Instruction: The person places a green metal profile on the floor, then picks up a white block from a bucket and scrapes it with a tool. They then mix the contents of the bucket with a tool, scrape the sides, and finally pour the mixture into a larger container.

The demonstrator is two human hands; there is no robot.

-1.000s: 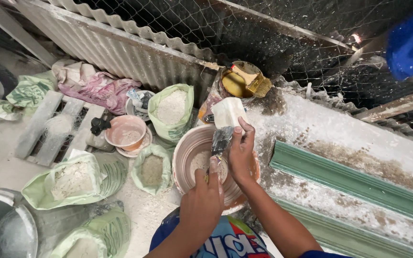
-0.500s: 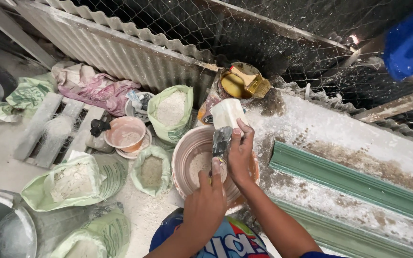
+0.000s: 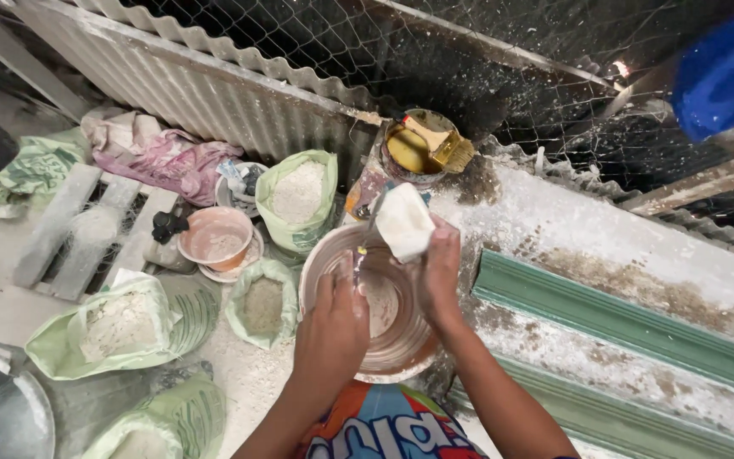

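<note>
While over bowl (image 3: 401, 340), right hand (image 3: 439, 276) grips cup (image 3: 403, 223)

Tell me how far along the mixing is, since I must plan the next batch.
Done: the bags of powder stand open, and the bowl is smeared inside. In hand: the right hand holds a white lump over the bowl, while the left hand grips a thin tool beside it. Left: the bowl looks nearly empty; no finished mix shows, so it seems early.

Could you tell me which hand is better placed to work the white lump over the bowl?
Probably the right hand: it already grips the white lump above the bowl. The left hand holds a thin tool.
</note>
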